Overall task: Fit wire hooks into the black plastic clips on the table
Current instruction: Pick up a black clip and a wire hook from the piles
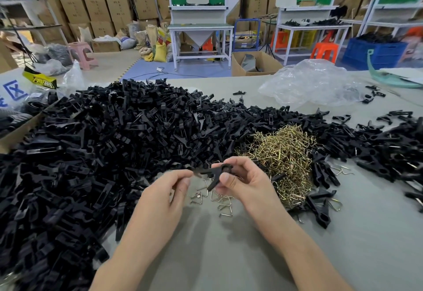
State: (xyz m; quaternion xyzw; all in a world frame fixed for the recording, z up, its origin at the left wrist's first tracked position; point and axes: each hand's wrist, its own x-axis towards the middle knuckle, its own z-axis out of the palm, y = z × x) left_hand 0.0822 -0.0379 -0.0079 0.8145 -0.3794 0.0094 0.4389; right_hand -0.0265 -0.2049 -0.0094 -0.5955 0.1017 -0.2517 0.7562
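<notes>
Pinched just left of the brass wire hook pile (281, 153): one black plastic clip (215, 171), left hand (169, 190) fingertips closed on its left end, right hand (242, 183) curled round its right end. Farther left of that pile, heaped black clips (114, 142); at its near-left edge, loose hooks (219, 199) on the table (229, 256).

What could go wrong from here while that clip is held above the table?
The black clip, only pinched at its ends by the left hand and right hand, might slip and fall among the loose wire hooks below. The tangled wire hook pile could snag, dragging several out together.
</notes>
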